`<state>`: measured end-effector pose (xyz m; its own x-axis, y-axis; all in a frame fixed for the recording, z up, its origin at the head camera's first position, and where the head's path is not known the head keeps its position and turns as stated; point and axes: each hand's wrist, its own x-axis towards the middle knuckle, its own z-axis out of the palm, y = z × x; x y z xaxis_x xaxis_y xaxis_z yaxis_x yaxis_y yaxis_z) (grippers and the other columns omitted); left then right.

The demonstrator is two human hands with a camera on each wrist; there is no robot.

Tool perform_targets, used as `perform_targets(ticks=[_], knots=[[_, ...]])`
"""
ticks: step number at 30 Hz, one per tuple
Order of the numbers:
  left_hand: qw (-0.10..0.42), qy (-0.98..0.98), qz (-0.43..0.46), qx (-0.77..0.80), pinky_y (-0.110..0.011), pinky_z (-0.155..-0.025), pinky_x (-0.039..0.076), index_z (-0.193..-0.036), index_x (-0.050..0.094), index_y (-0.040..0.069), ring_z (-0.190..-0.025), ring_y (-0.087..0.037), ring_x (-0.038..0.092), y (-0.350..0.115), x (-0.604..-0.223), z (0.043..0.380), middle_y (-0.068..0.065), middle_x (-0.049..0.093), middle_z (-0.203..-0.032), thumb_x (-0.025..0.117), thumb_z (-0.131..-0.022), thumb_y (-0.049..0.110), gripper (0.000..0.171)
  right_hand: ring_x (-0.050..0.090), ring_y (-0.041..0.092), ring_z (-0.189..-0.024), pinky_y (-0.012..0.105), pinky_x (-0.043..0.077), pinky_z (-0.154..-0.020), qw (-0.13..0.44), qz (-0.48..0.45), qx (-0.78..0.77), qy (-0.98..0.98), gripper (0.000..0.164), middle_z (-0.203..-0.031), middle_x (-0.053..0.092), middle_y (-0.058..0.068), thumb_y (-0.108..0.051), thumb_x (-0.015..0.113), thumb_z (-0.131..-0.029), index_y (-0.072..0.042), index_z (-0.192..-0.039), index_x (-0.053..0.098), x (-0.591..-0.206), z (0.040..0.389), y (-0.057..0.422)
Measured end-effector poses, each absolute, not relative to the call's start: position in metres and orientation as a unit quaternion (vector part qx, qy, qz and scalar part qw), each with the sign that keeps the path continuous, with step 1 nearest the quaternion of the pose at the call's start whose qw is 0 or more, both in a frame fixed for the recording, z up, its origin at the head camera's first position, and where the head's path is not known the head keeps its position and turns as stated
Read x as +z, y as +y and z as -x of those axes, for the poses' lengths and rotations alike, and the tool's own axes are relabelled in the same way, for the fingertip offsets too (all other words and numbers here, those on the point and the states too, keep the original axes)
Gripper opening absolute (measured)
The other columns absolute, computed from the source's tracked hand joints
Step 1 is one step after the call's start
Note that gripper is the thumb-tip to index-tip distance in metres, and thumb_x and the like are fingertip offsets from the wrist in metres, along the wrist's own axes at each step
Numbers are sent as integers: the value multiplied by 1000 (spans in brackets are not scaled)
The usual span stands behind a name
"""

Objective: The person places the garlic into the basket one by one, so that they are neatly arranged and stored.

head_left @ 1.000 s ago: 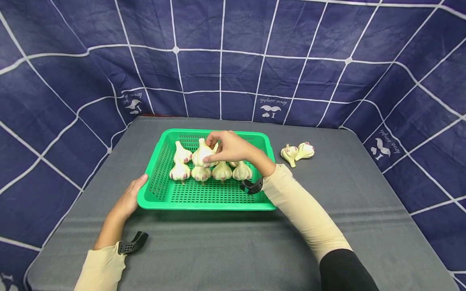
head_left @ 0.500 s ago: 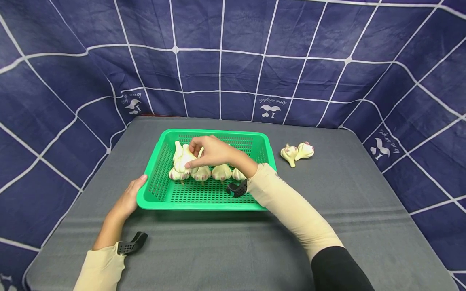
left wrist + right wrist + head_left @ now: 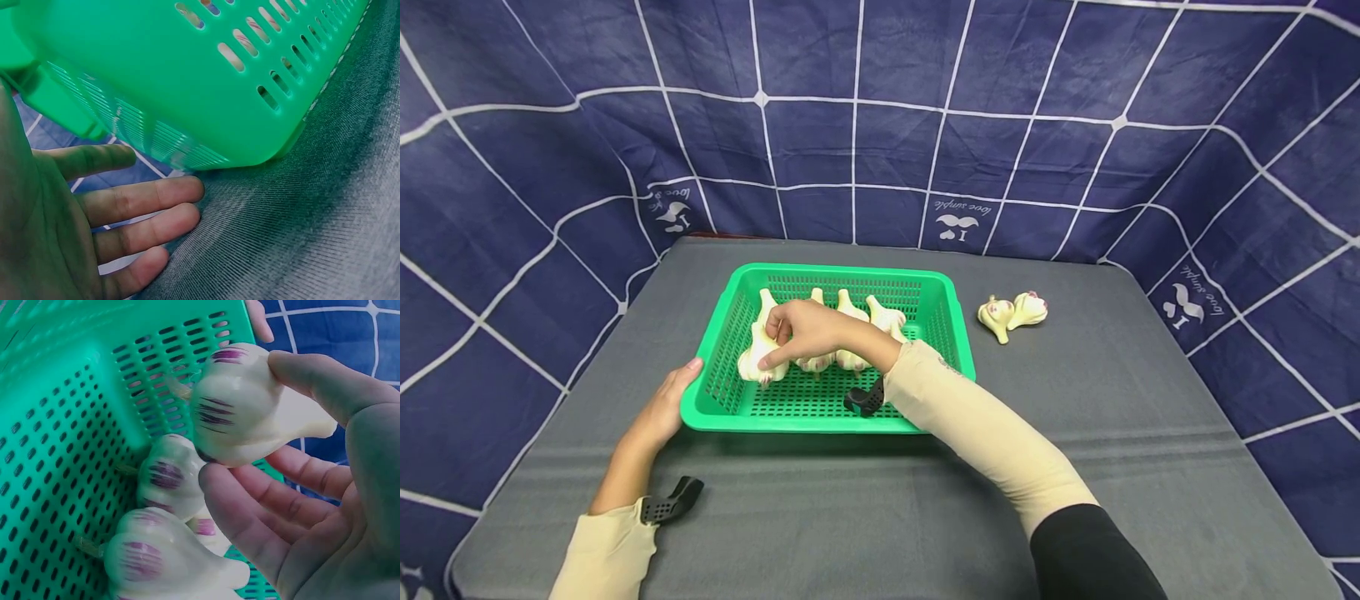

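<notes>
In the head view my right hand (image 3: 805, 327) is over the left part of a green plastic basket (image 3: 827, 424). Thumb and fingers pinch a garlic bulb (image 3: 755, 358), whose purple streaks show in the right wrist view on the bulb (image 3: 234, 406). Other garlic bulbs (image 3: 140, 553) lie in the basket below it, partly covered by my hand in the head view. My left hand (image 3: 664, 408) is at the basket's left end, thumb by the rim. Seen from the left wrist, that hand (image 3: 119, 212) has its fingers extended beside the basket wall (image 3: 156, 94).
Two more garlic bulbs, one (image 3: 996, 315) stem toward me and another (image 3: 1030, 308) touching it, lie on the grey cloth (image 3: 865, 517) right of the basket. A blue cloth with white lines (image 3: 895, 142) hangs behind and at the sides.
My right hand has carried the garlic bulb left and nearer to me, from mid-basket to the left side. The left hand and the basket stay where they were.
</notes>
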<state>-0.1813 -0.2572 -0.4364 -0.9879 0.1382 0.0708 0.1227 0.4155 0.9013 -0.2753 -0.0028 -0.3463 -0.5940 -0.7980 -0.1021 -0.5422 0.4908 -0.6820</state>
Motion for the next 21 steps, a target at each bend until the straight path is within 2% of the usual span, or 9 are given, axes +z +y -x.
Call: perform_targets(ticks=[5, 9, 14, 21], knots=[[3, 841, -82, 535, -13, -78, 38, -95, 62, -8, -75, -1, 56, -258, -437, 181, 5, 63, -75, 22, -107, 33, 58, 68, 23, -65, 23, 52, -70, 248, 389, -320, 827, 36, -77, 68, 3, -29, 80, -85, -6, -104, 59, -349, 276, -9], [1, 839, -85, 538, -14, -77, 39, -93, 62, -8, -74, -1, 56, -259, -439, 182, 7, 63, -73, 22, -107, 30, 57, 70, 26, -72, 19, 49, -68, 253, 394, -299, 832, 34, -71, 68, 2, -29, 79, -86, -6, -102, 59, -355, 276, -14], [5, 850, -71, 521, -14, -79, 37, -94, 62, -4, -80, 1, 53, -260, -440, 182, 4, 61, -80, 22, -107, 31, 55, 71, 25, -76, 22, 48, -61, 262, 397, -274, 836, 32, -69, 69, 0, -29, 78, -86, -7, -100, 59, -361, 275, -17], [-1, 833, -103, 543, -15, -75, 41, -92, 62, -8, -72, -1, 57, -258, -440, 183, 8, 63, -73, 22, -107, 30, 57, 71, 24, -74, 22, 50, -66, 265, 403, -272, 832, 32, -68, 69, 2, -26, 81, -84, -5, -97, 60, -366, 275, -18]])
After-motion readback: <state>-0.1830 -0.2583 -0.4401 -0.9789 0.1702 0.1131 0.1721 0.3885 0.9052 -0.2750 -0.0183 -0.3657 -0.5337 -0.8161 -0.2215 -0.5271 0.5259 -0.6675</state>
